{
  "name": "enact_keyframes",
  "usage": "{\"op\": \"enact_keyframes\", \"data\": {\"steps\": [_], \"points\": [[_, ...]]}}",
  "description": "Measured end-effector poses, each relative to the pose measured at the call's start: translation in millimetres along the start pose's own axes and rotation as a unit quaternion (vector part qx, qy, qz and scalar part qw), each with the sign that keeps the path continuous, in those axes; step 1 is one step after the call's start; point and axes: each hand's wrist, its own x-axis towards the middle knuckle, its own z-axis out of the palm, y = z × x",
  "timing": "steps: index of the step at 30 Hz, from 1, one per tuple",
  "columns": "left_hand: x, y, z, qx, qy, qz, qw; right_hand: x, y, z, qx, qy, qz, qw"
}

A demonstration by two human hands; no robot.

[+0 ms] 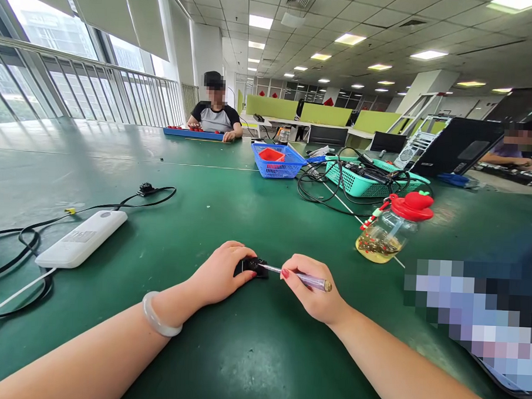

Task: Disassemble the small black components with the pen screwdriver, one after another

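Observation:
My left hand is closed over a small black device that rests on the green table. A pale bracelet sits on that wrist. My right hand grips a thin screwdriver with a clear purple handle. Its metal tip touches the black device from the right.
A white power bank with black cables lies at the left. A glass jar with a red lid stands at the right. Farther back are a blue basket and a teal basket with cables. A person sits at the far end.

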Motion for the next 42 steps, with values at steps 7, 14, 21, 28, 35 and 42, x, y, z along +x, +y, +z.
{"op": "enact_keyframes", "data": {"steps": [7,14,21,28,35,42], "points": [[-0.8,-1.6,-3.6,0.006,-0.007,-0.007,1.000,1.1,-1.4,1.6,0.010,-0.021,0.006,1.000],[-1.4,-2.5,-4.3,0.002,-0.012,-0.017,1.000,1.7,-0.7,2.7,0.030,-0.029,0.026,0.999],[-3.1,-5.0,-3.2,-0.005,0.008,-0.017,1.000,0.7,2.8,4.7,0.063,-0.037,0.078,0.994],[-3.9,-6.1,-3.1,-0.016,0.014,-0.010,1.000,-1.5,2.6,4.6,0.050,-0.040,0.083,0.994],[-1.2,-5.6,-4.8,-0.019,0.005,-0.013,1.000,-1.3,3.6,3.3,0.057,-0.043,0.094,0.993],[-1.1,-5.9,-4.4,-0.028,0.007,-0.011,1.000,-3.0,4.5,2.3,0.065,-0.043,0.101,0.992]]}}
